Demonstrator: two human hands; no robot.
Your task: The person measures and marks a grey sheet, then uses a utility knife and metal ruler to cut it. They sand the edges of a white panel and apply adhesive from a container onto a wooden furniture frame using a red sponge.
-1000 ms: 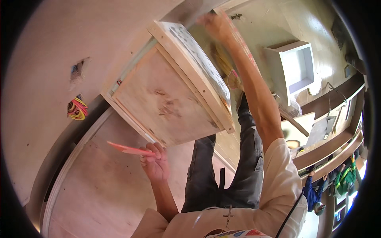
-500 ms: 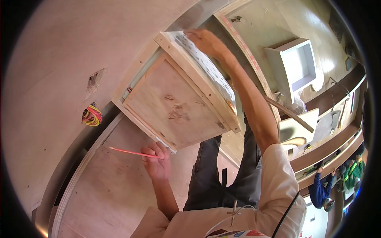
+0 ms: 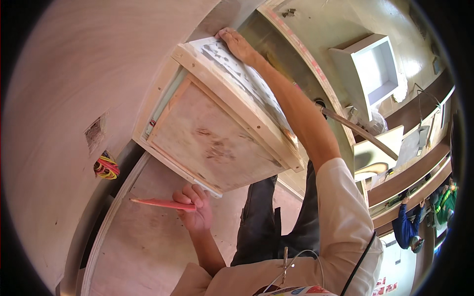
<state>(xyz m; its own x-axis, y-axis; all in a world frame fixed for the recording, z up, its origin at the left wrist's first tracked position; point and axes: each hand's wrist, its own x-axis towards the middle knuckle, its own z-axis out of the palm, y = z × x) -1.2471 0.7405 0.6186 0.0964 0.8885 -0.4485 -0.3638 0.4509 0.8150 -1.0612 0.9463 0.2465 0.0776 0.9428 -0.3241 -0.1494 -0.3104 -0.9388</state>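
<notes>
My left hand (image 3: 197,209) is closed around a flat red carpenter's pencil (image 3: 163,203), whose bare wooden tip points left. That hand sits just below the near lower corner of a pale wooden box (image 3: 192,133) set against the wall. The box has a framed panel with dark scuff marks and a white, grey-blotched side. My right arm reaches past the box, and my right hand (image 3: 239,47) lies with extended fingers over the far end of the blotched side (image 3: 242,74).
Left of the box, the plastered wall (image 3: 59,123) has a square cut-out (image 3: 95,133) and a bundle of coloured wires (image 3: 106,166). A white open box (image 3: 368,74), a wooden strip (image 3: 363,129) and a board (image 3: 380,148) are at right. A person in blue (image 3: 407,227) is at far right.
My right hand has settled onto the far end of the box. The pencil has turned so its broad side shows. The view has shifted slightly.
</notes>
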